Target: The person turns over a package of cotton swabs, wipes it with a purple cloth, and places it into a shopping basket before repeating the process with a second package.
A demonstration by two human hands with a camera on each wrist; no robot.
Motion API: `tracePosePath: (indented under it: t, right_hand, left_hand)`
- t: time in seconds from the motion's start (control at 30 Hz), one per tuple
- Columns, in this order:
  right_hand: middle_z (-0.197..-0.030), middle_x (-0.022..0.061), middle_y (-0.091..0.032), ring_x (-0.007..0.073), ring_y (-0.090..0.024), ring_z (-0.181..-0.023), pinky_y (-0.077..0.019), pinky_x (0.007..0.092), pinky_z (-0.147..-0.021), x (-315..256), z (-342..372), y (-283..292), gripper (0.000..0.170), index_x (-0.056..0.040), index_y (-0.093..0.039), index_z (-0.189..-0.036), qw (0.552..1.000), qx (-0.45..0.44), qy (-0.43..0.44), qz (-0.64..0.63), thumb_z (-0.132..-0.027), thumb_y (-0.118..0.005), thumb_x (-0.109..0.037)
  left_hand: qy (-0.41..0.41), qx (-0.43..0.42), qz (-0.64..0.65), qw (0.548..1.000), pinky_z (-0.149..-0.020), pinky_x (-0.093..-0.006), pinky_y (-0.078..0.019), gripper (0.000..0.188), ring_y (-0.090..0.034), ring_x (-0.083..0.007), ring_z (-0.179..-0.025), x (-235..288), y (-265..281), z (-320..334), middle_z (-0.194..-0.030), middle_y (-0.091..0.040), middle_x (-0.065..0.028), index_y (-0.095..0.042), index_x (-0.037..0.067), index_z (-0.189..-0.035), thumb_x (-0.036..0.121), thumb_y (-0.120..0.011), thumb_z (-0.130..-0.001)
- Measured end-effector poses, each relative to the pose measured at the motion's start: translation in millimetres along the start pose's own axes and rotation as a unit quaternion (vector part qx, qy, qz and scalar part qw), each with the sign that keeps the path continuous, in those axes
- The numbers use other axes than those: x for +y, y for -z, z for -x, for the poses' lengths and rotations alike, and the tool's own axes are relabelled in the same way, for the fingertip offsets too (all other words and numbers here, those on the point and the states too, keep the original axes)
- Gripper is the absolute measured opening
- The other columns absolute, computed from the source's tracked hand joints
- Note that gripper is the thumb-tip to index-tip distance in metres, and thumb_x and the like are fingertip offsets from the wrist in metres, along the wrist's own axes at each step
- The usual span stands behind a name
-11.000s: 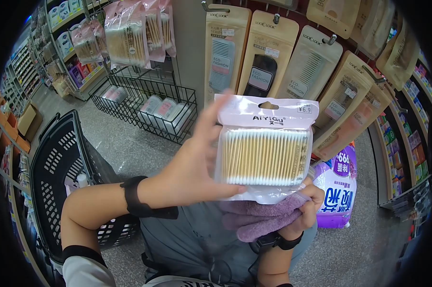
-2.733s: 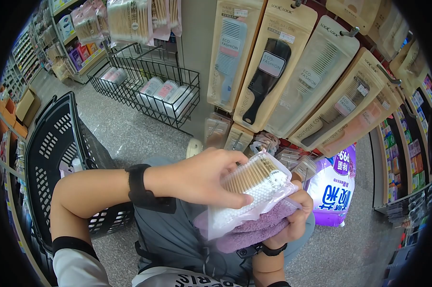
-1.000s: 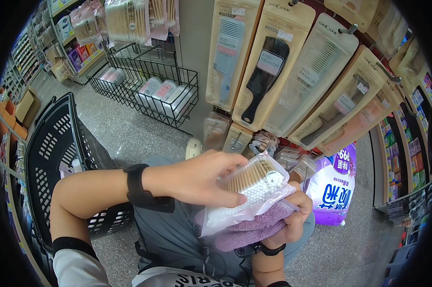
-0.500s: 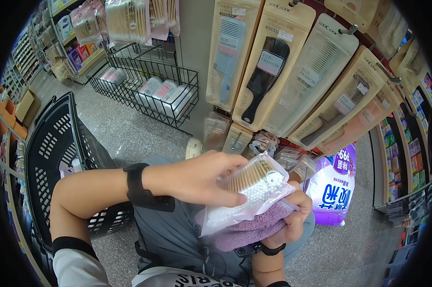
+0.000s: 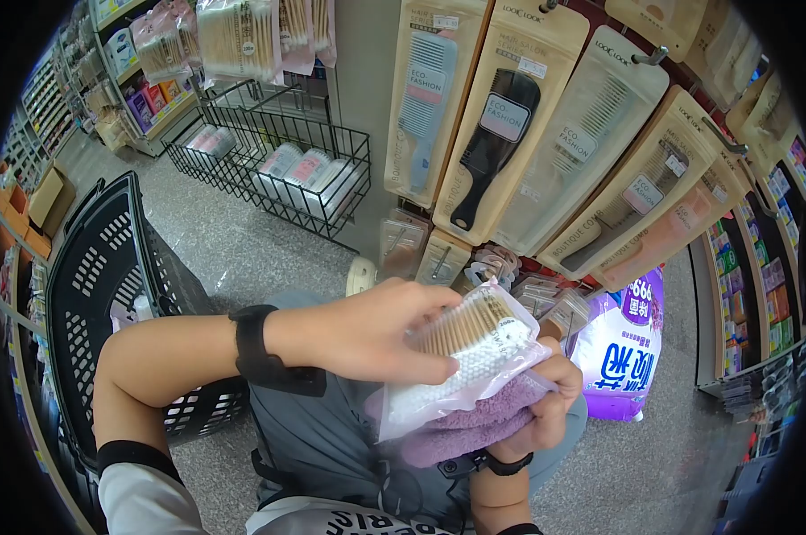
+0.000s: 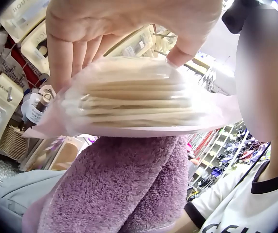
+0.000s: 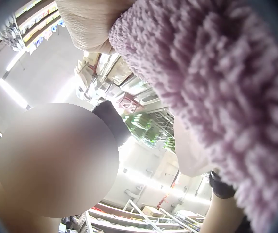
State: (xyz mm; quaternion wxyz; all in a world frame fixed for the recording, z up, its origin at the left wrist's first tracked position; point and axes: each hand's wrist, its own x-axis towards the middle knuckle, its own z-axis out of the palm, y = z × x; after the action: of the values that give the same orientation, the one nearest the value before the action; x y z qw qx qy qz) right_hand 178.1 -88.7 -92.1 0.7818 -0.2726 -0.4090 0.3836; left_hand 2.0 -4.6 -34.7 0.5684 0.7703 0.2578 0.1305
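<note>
A clear-and-pink pack of cotton swabs (image 5: 483, 352) is tilted in front of the lap, its white tips toward the person. My left hand (image 5: 372, 334) grips it from the left, thumb on the near face. In the left wrist view, thumb and fingers span the pack (image 6: 134, 104) from above. Directly beneath it is a folded purple fluffy towel (image 5: 483, 423). My right hand (image 5: 550, 401) grips the towel's right end with curled fingers, close to the pack's lower right corner. The towel (image 7: 212, 87) fills much of the right wrist view, hiding most of that hand (image 7: 88, 22).
A black shopping basket (image 5: 99, 294) stands at the left. Packaged combs (image 5: 501, 134) hang on hooks ahead, with a wire rack (image 5: 269, 178) to their left. A purple-and-white bag (image 5: 617, 357) stands on the floor at the right.
Eleven seconds ago the swab pack was upright, label facing the head camera, higher above the towel. By 2.7 seconds ago it was lowered and turned; over the last second almost nothing moves.
</note>
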Motion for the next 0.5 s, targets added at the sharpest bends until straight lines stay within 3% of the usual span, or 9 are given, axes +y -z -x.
tracePosePath:
  t: [0.5]
  right_hand:
    - [-0.074,0.015,-0.06,0.0176,-0.054,-0.066,-0.0443,0.0288,-0.068,0.0,-0.5,1.0,0.016,0.0038,-0.057,-0.065,1.0,0.005,0.001,0.005,-0.061,-0.048,-0.01]
  left_hand:
    - [0.015,-0.01,0.004,1.0,-0.078,-0.0312,-0.05,0.059,-0.057,-0.0169,-0.094,1.5,-0.2,-0.5,-0.103,-0.058,-0.0127,-0.04,-0.002,-0.127,0.021,-0.066,-0.079]
